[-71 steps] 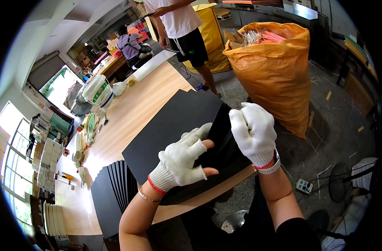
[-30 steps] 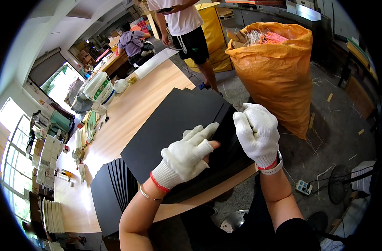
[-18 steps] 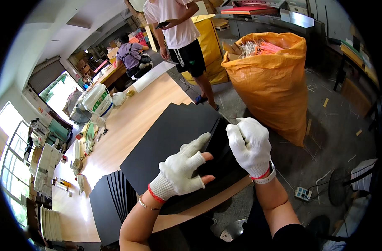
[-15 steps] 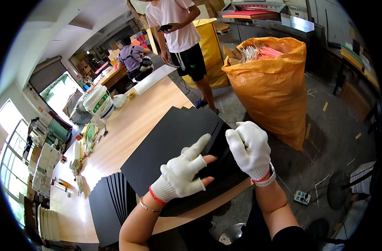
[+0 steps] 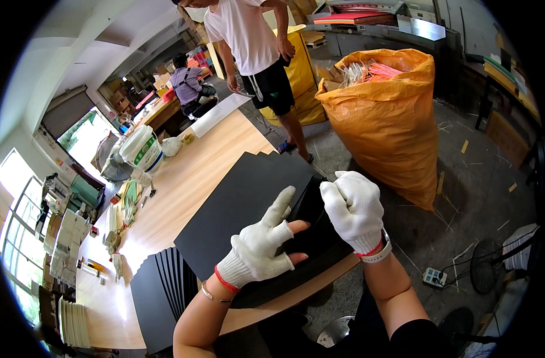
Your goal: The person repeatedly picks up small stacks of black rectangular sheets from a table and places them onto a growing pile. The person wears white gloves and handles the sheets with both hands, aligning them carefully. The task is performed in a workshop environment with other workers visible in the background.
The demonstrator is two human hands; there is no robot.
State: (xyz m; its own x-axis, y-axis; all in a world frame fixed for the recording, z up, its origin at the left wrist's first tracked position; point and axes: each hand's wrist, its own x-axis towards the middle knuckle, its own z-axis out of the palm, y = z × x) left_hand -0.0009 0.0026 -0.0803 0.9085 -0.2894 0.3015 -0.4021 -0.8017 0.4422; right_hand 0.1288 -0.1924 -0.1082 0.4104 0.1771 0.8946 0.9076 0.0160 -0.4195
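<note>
A stack of black sheets (image 5: pixel 237 191) lies on the wooden table in front of me. My left hand (image 5: pixel 257 247), in a white knit glove with thumb and finger tips bare, rests on the stack with its fingers apart. The index finger points away from me across the top sheet. At the stack's right edge is my right hand (image 5: pixel 355 206), also gloved in white, with its fingers curled closed. Whatever those fingers may hold is hidden. Nearer on the left, a second set of black sheets (image 5: pixel 159 292) lies fanned out, partly beside the first stack.
The wooden table (image 5: pixel 195 173) carries a white bucket (image 5: pixel 142 149) and gloves (image 5: pixel 129 200) on its left side. A large orange sack (image 5: pixel 380 119) of strips stands right of the table. Beyond the far edge stands a person (image 5: pixel 248 48). A power strip (image 5: pixel 433 278) lies on the floor.
The person in the white shirt has lowered the hand that held a phone and leans forward. My hands stay nearly in place; the left index finger has shifted slightly.
</note>
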